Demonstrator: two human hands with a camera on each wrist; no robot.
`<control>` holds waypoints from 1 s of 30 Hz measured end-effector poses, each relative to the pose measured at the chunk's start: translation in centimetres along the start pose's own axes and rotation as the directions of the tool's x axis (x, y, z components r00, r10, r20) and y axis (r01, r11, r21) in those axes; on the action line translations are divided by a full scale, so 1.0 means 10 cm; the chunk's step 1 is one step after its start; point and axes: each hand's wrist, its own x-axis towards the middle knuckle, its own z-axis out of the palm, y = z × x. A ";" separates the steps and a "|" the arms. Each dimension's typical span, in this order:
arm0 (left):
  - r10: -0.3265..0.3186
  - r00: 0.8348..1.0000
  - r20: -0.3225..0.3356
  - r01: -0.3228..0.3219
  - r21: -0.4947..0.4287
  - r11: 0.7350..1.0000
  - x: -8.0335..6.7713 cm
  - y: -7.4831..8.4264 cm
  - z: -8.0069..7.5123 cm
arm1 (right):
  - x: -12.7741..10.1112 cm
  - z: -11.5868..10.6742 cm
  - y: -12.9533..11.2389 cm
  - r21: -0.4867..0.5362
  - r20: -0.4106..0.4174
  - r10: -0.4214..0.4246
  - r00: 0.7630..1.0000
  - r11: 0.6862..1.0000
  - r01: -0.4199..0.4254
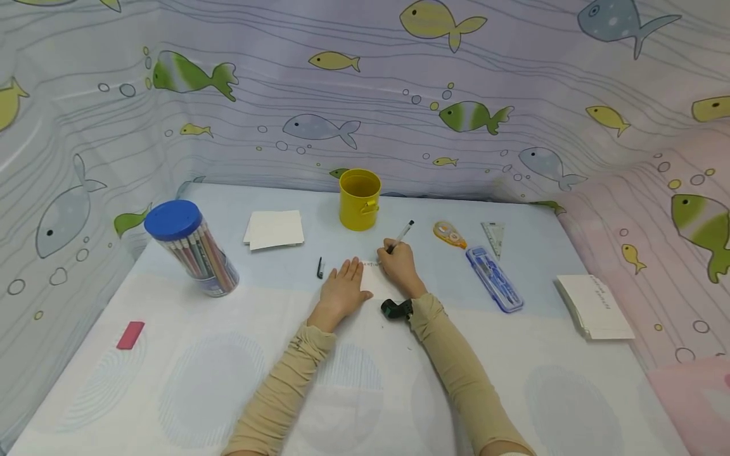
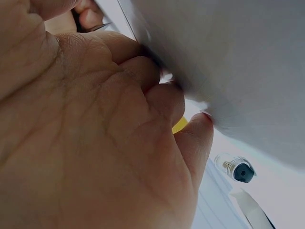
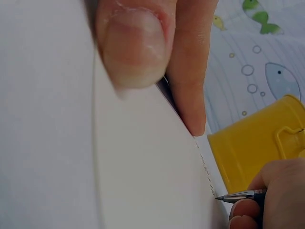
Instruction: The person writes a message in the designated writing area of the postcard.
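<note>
My right hand (image 1: pixel 398 266) grips a pen (image 1: pixel 405 230) in a writing hold. In the right wrist view the pen's metal tip (image 3: pixel 223 197) meets a white card (image 3: pixel 143 157), at the end of a line of small handwritten letters. My left hand (image 1: pixel 341 289) lies flat with its fingers extended, pressing the card's left side; in the right wrist view its thumb (image 3: pixel 136 45) is on the card. The left wrist view is mostly filled by the left palm (image 2: pixel 95 124). Left of that hand lies a pen cap (image 1: pixel 320 268) on the table.
Behind the hands stands a yellow bucket (image 1: pixel 359 201). To the left are blank cards (image 1: pixel 276 229), a blue-lidded jar of pencils (image 1: pixel 199 250) and a red eraser (image 1: pixel 130 335). On the right lie correction tape (image 1: pixel 448 234), a ruler (image 1: pixel 494 237), a blue case (image 1: pixel 493 278) and a written card stack (image 1: pixel 594 308).
</note>
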 end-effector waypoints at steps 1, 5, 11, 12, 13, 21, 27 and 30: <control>-0.001 1.000 0.000 0.001 0.000 1.000 0.00 0.00 0.00 | 0.00 0.00 0.00 -0.008 0.003 -0.002 1.000 1.000 0.003; -0.004 1.000 -0.004 0.004 0.000 1.000 0.01 0.00 0.00 | 0.01 0.00 -0.01 -0.036 0.015 -0.011 1.000 0.999 0.011; -0.002 1.000 0.000 0.002 -0.004 1.000 0.01 -0.01 0.02 | 0.00 0.01 0.00 -0.022 -0.017 0.000 1.000 1.000 -0.001; -0.002 1.000 0.001 0.002 -0.002 1.000 0.01 0.00 0.02 | -0.01 0.01 0.01 -0.019 -0.032 -0.005 0.999 1.000 0.004; -0.001 1.000 0.001 0.001 0.000 1.000 0.01 0.00 0.02 | -0.01 0.01 0.01 -0.013 -0.046 -0.008 0.999 1.000 0.008; -0.003 1.000 -0.011 0.003 0.004 1.000 0.03 -0.03 0.04 | 0.01 0.03 0.01 -0.038 -0.051 -0.030 0.998 0.999 0.028; 0.004 1.000 -0.014 -0.004 -0.007 1.000 0.04 -0.02 0.05 | 0.01 0.02 -0.01 -0.070 -0.060 -0.016 0.998 0.997 0.011; 0.006 1.000 -0.013 -0.006 -0.010 1.000 0.05 -0.02 0.06 | 0.00 0.01 -0.01 -0.068 -0.048 -0.010 0.999 0.998 0.006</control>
